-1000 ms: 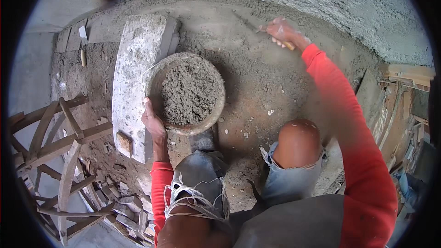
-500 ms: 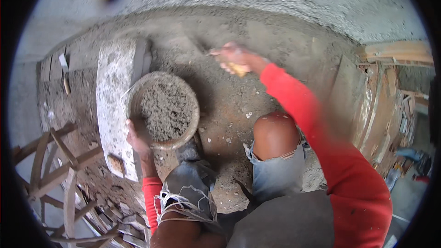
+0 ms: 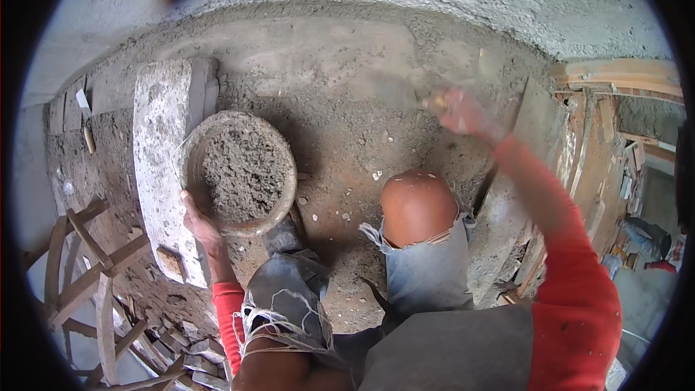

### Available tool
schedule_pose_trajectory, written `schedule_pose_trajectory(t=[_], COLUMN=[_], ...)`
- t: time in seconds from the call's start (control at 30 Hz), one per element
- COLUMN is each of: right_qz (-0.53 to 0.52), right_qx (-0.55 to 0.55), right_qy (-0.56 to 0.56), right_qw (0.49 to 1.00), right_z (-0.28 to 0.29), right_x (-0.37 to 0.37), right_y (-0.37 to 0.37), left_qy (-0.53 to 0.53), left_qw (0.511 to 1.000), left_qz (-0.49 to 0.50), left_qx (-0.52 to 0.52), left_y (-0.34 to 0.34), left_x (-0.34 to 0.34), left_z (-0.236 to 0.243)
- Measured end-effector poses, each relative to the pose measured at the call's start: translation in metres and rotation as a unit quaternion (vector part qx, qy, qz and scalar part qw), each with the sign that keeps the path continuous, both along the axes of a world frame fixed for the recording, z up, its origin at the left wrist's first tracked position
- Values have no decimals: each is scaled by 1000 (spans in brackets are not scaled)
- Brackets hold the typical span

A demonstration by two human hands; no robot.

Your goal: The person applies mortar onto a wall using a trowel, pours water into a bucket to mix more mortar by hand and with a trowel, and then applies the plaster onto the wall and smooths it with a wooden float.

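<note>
On the far left, crossed timbers [image 3: 77,264] stand; next, a pale slab [image 3: 163,159] hems in the basin [image 3: 289,174] of mortar [image 3: 244,174], left hand [image 3: 201,228] gripping its rim; past one knee [image 3: 420,206], a blurred trowel [image 3: 398,92] sits clasped in the right hand [image 3: 463,113], boards [image 3: 615,77] beyond.

- bowl [image 3: 290,182]: round, wide and mud-crusted, thick pale rim, sitting mouth up left of middle
- mortar [image 3: 245,172]: grey, lumpy, wet-looking, fills a good part of the bowl, rough on top
- trowel [image 3: 393,89]: yellowish handle, blade super blurry tbh, points left, up and to the right of the bowl, well apart from it
</note>
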State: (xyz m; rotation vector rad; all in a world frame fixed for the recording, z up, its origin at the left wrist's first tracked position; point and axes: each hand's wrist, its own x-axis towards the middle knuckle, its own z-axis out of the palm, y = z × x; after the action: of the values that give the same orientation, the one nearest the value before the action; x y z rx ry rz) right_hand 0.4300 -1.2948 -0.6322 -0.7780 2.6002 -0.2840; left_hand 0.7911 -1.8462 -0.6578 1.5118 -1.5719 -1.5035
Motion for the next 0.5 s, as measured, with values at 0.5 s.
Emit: schedule_pose_trajectory(t=[0.5], right_qz=[49], right_qx=[157], right_qy=[188], right_qw=[968], right_z=[-6], right_x=[-141], right_y=[7], left_qy=[100], left_qw=[994], left_qz=[-42], left_qx=[5], left_y=[4], left_x=[-2], left_z=[2])
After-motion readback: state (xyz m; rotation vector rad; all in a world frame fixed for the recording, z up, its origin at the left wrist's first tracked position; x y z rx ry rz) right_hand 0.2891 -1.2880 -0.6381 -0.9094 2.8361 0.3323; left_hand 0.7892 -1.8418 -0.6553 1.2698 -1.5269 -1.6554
